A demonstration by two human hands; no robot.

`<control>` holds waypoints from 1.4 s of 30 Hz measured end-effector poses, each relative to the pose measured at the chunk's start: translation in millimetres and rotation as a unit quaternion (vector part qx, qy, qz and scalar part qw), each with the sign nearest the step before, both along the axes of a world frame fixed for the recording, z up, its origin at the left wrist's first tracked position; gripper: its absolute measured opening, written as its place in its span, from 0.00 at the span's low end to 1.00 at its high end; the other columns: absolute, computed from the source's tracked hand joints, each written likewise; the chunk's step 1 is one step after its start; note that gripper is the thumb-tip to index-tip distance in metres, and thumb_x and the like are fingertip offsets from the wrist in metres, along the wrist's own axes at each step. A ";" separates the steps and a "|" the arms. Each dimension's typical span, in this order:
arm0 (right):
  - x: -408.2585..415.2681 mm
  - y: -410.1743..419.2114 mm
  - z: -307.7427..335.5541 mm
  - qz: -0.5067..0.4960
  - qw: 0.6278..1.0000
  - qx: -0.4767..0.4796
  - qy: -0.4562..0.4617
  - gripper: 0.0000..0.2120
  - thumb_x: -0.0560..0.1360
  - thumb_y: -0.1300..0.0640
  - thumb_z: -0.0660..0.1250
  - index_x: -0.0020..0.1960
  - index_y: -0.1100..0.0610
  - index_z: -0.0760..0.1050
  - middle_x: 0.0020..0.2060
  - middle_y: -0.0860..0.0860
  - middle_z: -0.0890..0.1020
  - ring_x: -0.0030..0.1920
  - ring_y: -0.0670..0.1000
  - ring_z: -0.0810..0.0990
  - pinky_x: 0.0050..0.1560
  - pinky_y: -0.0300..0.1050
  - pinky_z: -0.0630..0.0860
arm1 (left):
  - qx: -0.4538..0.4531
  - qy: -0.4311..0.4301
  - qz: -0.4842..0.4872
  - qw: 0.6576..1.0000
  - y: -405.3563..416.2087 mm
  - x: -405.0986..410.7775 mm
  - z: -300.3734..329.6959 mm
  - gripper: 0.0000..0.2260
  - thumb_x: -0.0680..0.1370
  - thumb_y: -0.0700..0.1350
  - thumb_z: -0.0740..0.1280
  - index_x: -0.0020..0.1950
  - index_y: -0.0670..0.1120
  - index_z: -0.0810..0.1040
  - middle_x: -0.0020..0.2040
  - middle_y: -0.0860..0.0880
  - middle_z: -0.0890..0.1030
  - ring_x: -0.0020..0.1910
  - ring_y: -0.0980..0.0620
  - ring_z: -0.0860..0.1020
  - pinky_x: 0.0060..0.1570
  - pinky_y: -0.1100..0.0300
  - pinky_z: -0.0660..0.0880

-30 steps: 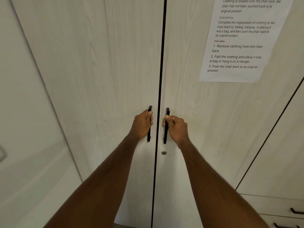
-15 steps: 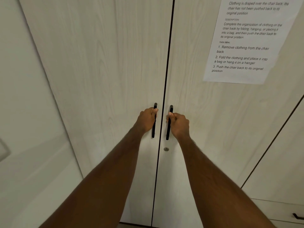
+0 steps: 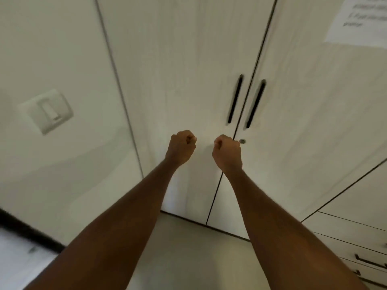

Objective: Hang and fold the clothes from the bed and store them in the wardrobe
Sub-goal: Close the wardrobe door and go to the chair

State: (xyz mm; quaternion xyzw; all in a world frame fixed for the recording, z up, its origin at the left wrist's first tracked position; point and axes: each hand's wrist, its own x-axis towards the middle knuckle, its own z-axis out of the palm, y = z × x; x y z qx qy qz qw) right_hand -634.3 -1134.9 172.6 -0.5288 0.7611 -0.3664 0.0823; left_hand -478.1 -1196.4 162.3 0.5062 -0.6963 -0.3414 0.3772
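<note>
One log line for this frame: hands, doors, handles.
left hand: fist, holds nothing | right hand: fist, holds nothing | wardrobe doors: closed | handles: untouched, above both hands

- Left arm (image 3: 117, 222): bare from wrist to the frame's lower edge; no sleeve reaches into view; fine hair faint along the forearm.
- Left hand (image 3: 181, 146): bare; rounded knuckles; pale thumbnail just visible at its top edge.
- Right arm (image 3: 278, 222): bare over its whole visible length; short, fine hairs stand out along its outer edge against the pale background.
- Right hand (image 3: 227, 152): bare; knuckle ridges smooth; details softened by blur.
- Wrists: both bare, narrowing slightly between hand and forearm; skin surface otherwise too blurred for finer detail.
</note>
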 end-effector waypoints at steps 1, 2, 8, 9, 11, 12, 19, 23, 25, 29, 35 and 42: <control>14.4 1.1 -10.5 0.034 0.999 0.009 0.005 0.10 0.75 0.66 0.60 0.44 0.56 0.79 0.39 0.52 0.82 0.39 0.54 0.79 0.38 0.44 0.75 | 0.009 -0.008 0.012 1.000 7.4 16.4 -10.0 0.08 0.78 0.44 0.65 0.41 0.44 0.79 0.36 0.49 0.83 0.39 0.47 0.84 0.44 0.43 0.82; 29.2 2.0 -19.5 0.067 0.997 0.021 0.009 0.09 0.74 0.65 0.61 0.44 0.56 0.79 0.38 0.52 0.82 0.39 0.55 0.80 0.39 0.46 0.78 | 0.016 -0.015 0.029 0.999 14.5 33.4 -19.1 0.07 0.79 0.43 0.65 0.42 0.43 0.79 0.36 0.48 0.83 0.38 0.48 0.84 0.44 0.44 0.82; 118.5 -13.1 -50.6 0.258 0.962 0.080 0.049 0.07 0.75 0.60 0.64 0.46 0.53 0.81 0.41 0.53 0.84 0.42 0.56 0.81 0.43 0.48 0.80 | 0.044 -0.031 0.161 0.985 59.5 136.6 -47.4 0.08 0.79 0.45 0.65 0.43 0.43 0.79 0.38 0.47 0.83 0.39 0.47 0.83 0.43 0.43 0.82; 133.5 -16.4 -53.2 0.284 0.954 0.087 0.051 0.07 0.74 0.60 0.64 0.46 0.52 0.80 0.41 0.53 0.84 0.42 0.57 0.81 0.43 0.46 0.79 | 0.043 -0.032 0.190 0.980 67.9 151.0 -49.0 0.09 0.78 0.46 0.64 0.43 0.44 0.80 0.37 0.47 0.83 0.39 0.46 0.83 0.43 0.43 0.82; 163.0 -17.5 -57.2 0.335 0.936 0.101 0.050 0.09 0.74 0.62 0.64 0.46 0.52 0.81 0.42 0.55 0.84 0.42 0.58 0.80 0.42 0.44 0.75 | 0.049 -0.041 0.251 0.966 89.4 175.8 -50.6 0.10 0.78 0.48 0.64 0.43 0.44 0.80 0.37 0.48 0.83 0.38 0.46 0.83 0.43 0.45 0.82; 176.4 -15.0 -59.0 0.365 0.924 0.102 0.053 0.09 0.74 0.63 0.64 0.46 0.53 0.81 0.42 0.55 0.84 0.43 0.58 0.80 0.42 0.43 0.75 | 0.054 -0.048 0.280 0.957 102.2 185.8 -53.1 0.10 0.79 0.47 0.64 0.43 0.44 0.80 0.37 0.48 0.83 0.38 0.47 0.83 0.44 0.45 0.82; 261.0 43.0 -90.7 0.585 0.791 0.129 0.128 0.06 0.77 0.56 0.64 0.47 0.49 0.79 0.45 0.54 0.82 0.45 0.57 0.80 0.44 0.46 0.77 | 0.092 -0.041 0.497 0.862 236.1 225.2 -90.3 0.08 0.81 0.44 0.65 0.42 0.46 0.79 0.38 0.48 0.83 0.38 0.47 0.83 0.43 0.47 0.82; 310.5 122.6 -105.8 0.687 0.698 0.135 0.146 0.07 0.78 0.55 0.64 0.48 0.49 0.81 0.47 0.55 0.83 0.50 0.59 0.80 0.47 0.48 0.79 | 0.118 -0.041 0.611 0.781 341.6 230.8 -107.3 0.07 0.79 0.46 0.66 0.43 0.47 0.80 0.38 0.47 0.84 0.37 0.46 0.83 0.42 0.48 0.82; 332.8 173.0 -109.3 0.746 0.636 0.124 0.158 0.08 0.78 0.55 0.64 0.49 0.49 0.82 0.48 0.55 0.84 0.51 0.59 0.81 0.49 0.49 0.80 | 0.132 -0.037 0.669 0.731 396.5 233.8 -112.4 0.07 0.78 0.48 0.65 0.43 0.48 0.80 0.38 0.48 0.84 0.37 0.46 0.83 0.42 0.48 0.81; 372.2 281.1 -112.6 0.835 0.507 0.115 0.178 0.09 0.76 0.57 0.63 0.49 0.49 0.81 0.47 0.56 0.83 0.48 0.61 0.81 0.49 0.52 0.81 | 0.143 -0.043 0.766 0.626 511.8 225.5 -107.8 0.07 0.77 0.46 0.66 0.41 0.48 0.79 0.39 0.46 0.84 0.41 0.43 0.82 0.43 0.54 0.77; 415.0 441.0 -103.4 0.921 0.339 0.082 0.172 0.07 0.77 0.56 0.64 0.48 0.55 0.81 0.45 0.57 0.84 0.47 0.60 0.82 0.46 0.50 0.78 | 0.155 -0.064 0.870 0.464 670.0 204.9 -111.0 0.13 0.76 0.56 0.60 0.46 0.49 0.80 0.44 0.49 0.83 0.47 0.47 0.80 0.48 0.51 0.77; 461.6 550.1 -125.3 0.948 0.231 0.054 0.214 0.08 0.80 0.58 0.64 0.51 0.53 0.82 0.43 0.50 0.82 0.43 0.51 0.79 0.45 0.45 0.77 | 0.165 -0.031 0.903 0.395 769.4 229.9 -140.5 0.08 0.79 0.51 0.64 0.46 0.49 0.80 0.44 0.50 0.83 0.48 0.45 0.81 0.49 0.47 0.78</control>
